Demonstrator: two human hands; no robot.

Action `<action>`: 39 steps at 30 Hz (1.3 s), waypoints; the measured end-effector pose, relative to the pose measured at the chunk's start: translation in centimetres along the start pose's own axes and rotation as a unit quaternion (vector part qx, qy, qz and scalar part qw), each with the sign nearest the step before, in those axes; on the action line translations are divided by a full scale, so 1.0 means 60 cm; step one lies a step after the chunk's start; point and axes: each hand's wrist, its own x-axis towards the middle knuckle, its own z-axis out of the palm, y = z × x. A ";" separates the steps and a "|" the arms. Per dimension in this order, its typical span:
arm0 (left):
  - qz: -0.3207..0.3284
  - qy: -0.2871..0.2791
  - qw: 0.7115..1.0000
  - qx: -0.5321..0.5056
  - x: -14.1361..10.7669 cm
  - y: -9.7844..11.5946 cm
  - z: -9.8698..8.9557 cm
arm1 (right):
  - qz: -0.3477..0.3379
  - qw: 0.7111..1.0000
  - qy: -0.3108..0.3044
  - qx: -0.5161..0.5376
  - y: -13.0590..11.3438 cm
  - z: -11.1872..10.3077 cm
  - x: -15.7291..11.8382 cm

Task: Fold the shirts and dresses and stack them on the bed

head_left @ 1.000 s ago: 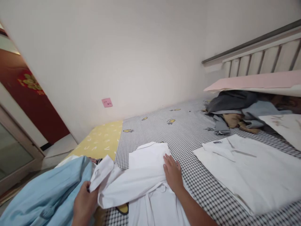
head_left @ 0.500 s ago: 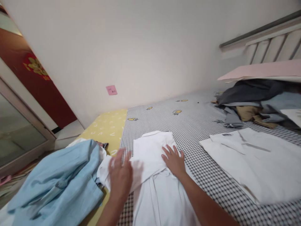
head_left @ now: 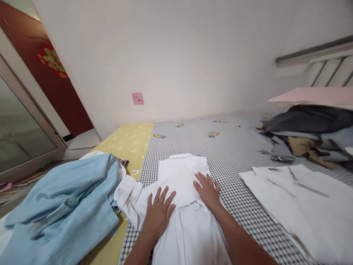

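A white button-up shirt point(head_left: 184, 176) lies face down on a grey-and-white checked bedsheet point(head_left: 242, 173), collar to the far side. My left hand point(head_left: 160, 213) rests flat on the shirt with its fingers spread, pressing near the sleeve that is folded inward. My right hand point(head_left: 206, 190) lies flat just below the collar, also holding nothing. The sleeve's cuff point(head_left: 128, 195) sticks out to the left and overlaps the yellow mattress pad point(head_left: 127, 147).
A crumpled light blue shirt point(head_left: 63, 206) lies to the left. A flat white garment point(head_left: 300, 206) lies to the right, below a pile of dark and tan clothes point(head_left: 309, 125). A pink board point(head_left: 311, 96) rests near the bed rail point(head_left: 317, 55). A glass door point(head_left: 22, 125) stands at left.
My left hand has let go of the white sleeve and now lies flat on the shirt. The sleeve lies folded inward. The view has swung slightly, shifting the room.
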 end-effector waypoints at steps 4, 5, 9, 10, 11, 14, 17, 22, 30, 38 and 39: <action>0.010 0.047 0.999 0.005 0.000 0.002 0.016 | 0.036 0.999 0.010 -0.014 -0.007 -0.027 0.036; 0.009 0.057 0.998 0.005 0.000 0.001 0.020 | 0.030 0.999 0.026 -0.027 -0.014 -0.035 0.046; 0.003 0.075 0.997 0.005 0.001 -0.003 0.032 | -0.025 0.996 0.041 -0.070 -0.052 -0.036 0.079; 0.003 0.077 0.997 0.006 0.001 -0.003 0.035 | -0.029 0.996 0.024 -0.077 -0.059 -0.025 0.083; 0.004 0.080 0.997 0.007 0.001 -0.004 0.037 | -0.026 0.996 0.006 -0.081 -0.065 -0.012 0.086; 0.005 0.094 0.995 0.012 0.001 -0.004 0.043 | -0.014 0.995 -0.033 -0.093 -0.069 0.028 0.086; 0.000 0.102 0.995 0.015 0.001 -0.002 0.047 | -0.016 0.993 -0.048 -0.109 -0.064 0.045 0.082; 0.003 0.106 0.994 0.018 -0.001 0.002 0.041 | -0.018 0.987 -0.063 -0.146 -0.062 0.036 0.080; -0.023 0.070 0.997 0.004 -0.003 0.025 0.002 | 0.008 0.982 -0.117 -0.149 -0.060 0.027 0.079; -0.050 0.042 0.997 -0.045 -0.003 0.031 -0.004 | -0.006 0.986 -0.088 -0.142 -0.055 0.027 0.073; -0.055 0.039 0.997 -0.046 -0.003 0.032 -0.004 | -0.011 0.987 -0.083 -0.140 -0.055 0.027 0.071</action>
